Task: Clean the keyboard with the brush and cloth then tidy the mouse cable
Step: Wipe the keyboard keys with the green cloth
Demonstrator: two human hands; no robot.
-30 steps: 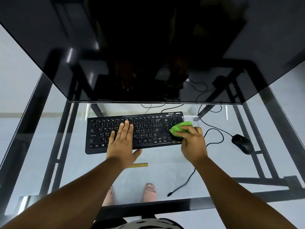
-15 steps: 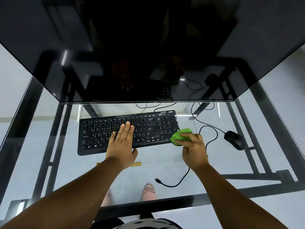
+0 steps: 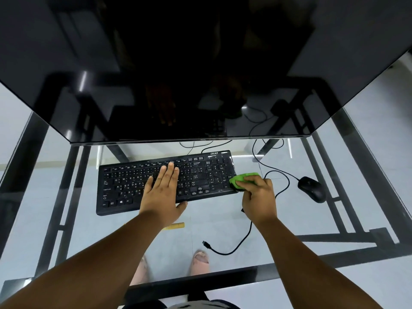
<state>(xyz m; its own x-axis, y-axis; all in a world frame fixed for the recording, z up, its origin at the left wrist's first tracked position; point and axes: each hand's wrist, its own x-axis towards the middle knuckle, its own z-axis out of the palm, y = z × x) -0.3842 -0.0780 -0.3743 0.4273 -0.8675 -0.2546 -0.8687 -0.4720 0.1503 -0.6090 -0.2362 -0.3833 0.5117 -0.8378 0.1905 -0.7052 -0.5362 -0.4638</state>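
A black keyboard (image 3: 124,186) lies on the glass desk (image 3: 223,219) below the monitor. My left hand (image 3: 162,192) rests flat on its middle keys, fingers apart. My right hand (image 3: 258,197) grips a green cloth (image 3: 243,177) pressed against the keyboard's right end. A black mouse (image 3: 312,189) sits to the right; its cable (image 3: 236,247) loops behind my right hand and ends in a loose plug near the front. A yellow brush handle (image 3: 176,225) shows under my left wrist.
A large dark monitor (image 3: 200,63) overhangs the back of the desk. Black frame bars run under the glass on both sides and along the front edge (image 3: 200,284). My feet show through the glass near the front edge.
My right hand with the cloth slid from the keyboard's right keys down to its right end. The left hand stayed flat on the keys. The view shifted a little.
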